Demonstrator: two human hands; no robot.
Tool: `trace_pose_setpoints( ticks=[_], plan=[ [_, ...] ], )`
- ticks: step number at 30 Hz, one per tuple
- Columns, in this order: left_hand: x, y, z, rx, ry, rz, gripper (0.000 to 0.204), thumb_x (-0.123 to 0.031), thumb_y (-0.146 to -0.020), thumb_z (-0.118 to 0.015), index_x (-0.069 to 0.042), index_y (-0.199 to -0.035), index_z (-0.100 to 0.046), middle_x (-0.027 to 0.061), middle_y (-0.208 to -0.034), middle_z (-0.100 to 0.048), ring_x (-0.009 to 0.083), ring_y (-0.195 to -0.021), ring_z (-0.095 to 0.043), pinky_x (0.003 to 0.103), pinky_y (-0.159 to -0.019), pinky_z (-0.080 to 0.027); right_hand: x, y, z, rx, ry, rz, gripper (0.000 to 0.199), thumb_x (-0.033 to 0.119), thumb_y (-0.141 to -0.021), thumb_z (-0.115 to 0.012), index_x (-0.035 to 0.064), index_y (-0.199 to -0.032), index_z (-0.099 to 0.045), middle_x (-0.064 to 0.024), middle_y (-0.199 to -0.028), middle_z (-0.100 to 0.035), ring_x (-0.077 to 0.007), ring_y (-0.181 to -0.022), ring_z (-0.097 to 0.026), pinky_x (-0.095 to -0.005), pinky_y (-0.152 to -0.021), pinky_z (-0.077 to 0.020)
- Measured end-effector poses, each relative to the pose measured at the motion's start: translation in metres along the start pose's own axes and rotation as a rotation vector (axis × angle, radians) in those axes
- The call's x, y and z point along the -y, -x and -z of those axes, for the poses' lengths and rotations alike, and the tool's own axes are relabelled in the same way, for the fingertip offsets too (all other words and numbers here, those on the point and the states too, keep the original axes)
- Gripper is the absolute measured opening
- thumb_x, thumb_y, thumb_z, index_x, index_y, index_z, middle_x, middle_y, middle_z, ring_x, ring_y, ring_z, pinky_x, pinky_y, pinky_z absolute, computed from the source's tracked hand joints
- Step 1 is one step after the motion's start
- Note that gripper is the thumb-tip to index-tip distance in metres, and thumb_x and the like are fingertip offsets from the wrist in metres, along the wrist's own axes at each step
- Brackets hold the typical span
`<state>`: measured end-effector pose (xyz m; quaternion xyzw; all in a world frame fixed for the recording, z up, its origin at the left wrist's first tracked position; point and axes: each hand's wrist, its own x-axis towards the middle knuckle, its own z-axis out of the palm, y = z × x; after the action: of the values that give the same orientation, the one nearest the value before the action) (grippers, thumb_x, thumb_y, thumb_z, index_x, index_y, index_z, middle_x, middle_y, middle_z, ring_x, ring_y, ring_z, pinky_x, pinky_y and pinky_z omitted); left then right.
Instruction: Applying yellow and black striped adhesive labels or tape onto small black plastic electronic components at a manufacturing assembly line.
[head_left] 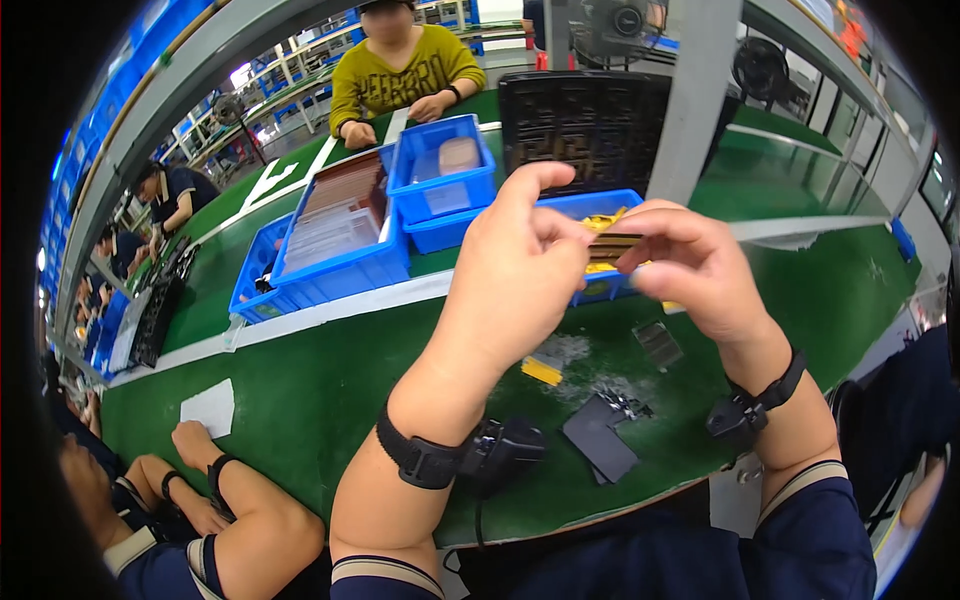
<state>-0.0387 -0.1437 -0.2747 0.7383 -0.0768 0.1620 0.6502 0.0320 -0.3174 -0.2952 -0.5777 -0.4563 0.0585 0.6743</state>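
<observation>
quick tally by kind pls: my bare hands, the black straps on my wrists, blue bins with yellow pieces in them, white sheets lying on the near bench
Bare hands: 2 (left hand, right hand)
Black wrist straps: 2
Blue bin with yellow pieces: 1
White sheet: 1
Total: 6

Green bench [290, 385]; near edge has dark grey flat pieces [600, 440], overlapping, black scraps [628, 402] just beside; yellow piece [542, 371], grey rectangle [657, 343] farther back; white sheet [208, 408] at left; blue bins [350, 282] beyond.
</observation>
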Motion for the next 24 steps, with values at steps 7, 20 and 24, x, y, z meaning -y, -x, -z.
trace_pose_setpoints(
  ticks=[7,20,24],
  plan=[
    [0.008,0.015,-0.024,0.080,0.186,0.248,0.048,-0.003,-0.076,-0.055,0.000,-0.123,-0.042,0.0087,-0.088,-0.064,0.0133,-0.065,-0.059,0.021,-0.059,-0.043,-0.002,0.016,0.011,-0.012,0.602,0.190,0.018,0.001,-0.068,-0.067,0.0046,-0.086,-0.069,-0.0073,-0.077,-0.061,-0.0166,-0.065,-0.060,-0.0252,-0.058,-0.0469],
    [0.020,0.079,-0.061,0.493,-1.169,0.150,0.079,-0.047,-0.060,-0.078,0.003,-0.116,-0.053,0.0211,-0.090,-0.061,0.0325,-0.083,-0.062,0.038,-0.074,-0.050,-0.034,0.041,0.011,-0.317,0.126,-0.096,0.020,0.005,-0.077,-0.065,-0.0001,-0.097,-0.067,-0.0058,-0.078,-0.066,-0.0098,-0.068,-0.060,-0.0239,-0.062,-0.0493],
    [0.033,0.086,-0.059,0.395,-1.142,-0.096,0.071,-0.040,-0.060,-0.080,0.003,-0.111,-0.055,0.0182,-0.085,-0.060,0.0343,-0.076,-0.060,0.040,-0.070,-0.050,-0.030,0.047,0.003,-0.181,0.329,-0.118,0.012,0.001,-0.078,-0.066,-0.0002,-0.089,-0.068,-0.0076,-0.089,-0.064,-0.0131,-0.074,-0.061,-0.0236,-0.069,-0.0491]
  ],
)
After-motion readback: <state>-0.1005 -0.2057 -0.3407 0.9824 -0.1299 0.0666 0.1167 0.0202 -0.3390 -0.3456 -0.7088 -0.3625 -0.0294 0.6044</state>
